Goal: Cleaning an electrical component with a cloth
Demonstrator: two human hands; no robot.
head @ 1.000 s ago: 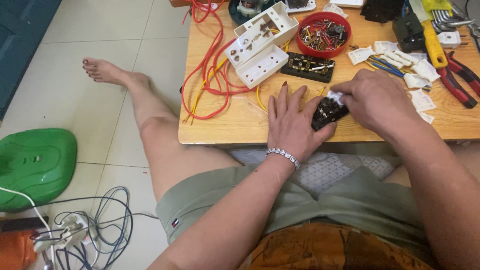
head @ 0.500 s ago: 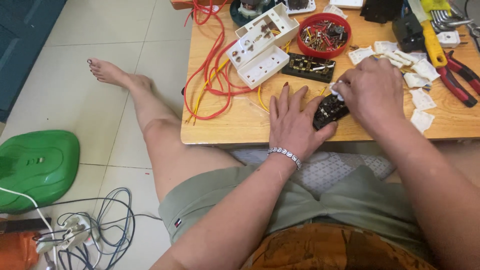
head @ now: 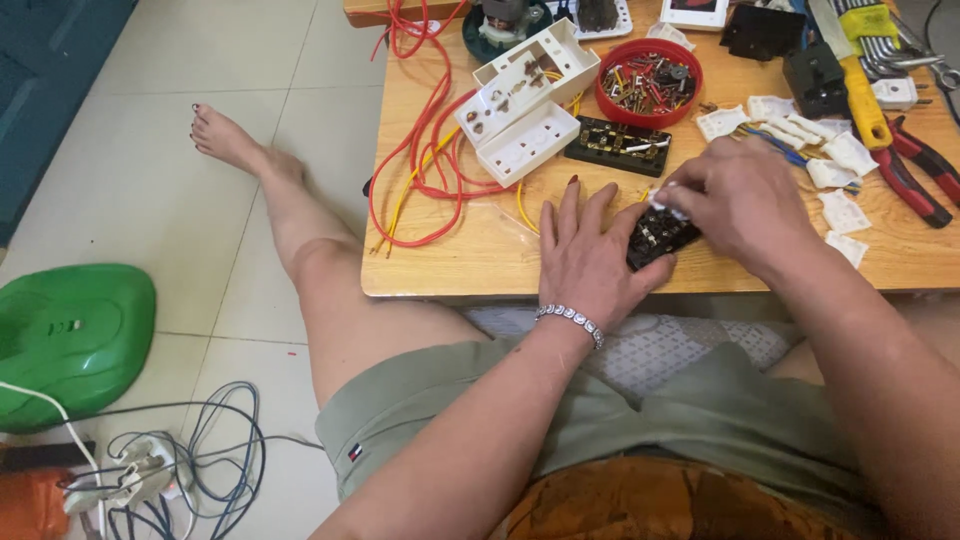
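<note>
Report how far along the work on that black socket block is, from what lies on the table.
Done: the white plastic socket casing lies opened, and a second black terminal strip sits out beside it. In hand: the left hand steadies the small black socket block on the wooden table while the right hand presses a small white piece at its top. Left: loose white plastic pieces lie scattered, and the red and yellow wires lie loose.

I take this for a home used as a makeshift electrical repair spot: a low wooden table (head: 450, 250) on a pale tiled floor (head: 150, 170), strewn with red wire (head: 420, 150), opened white socket boxes (head: 520, 95), a red bowl of small parts (head: 648, 80) and pliers (head: 915, 170).
</note>
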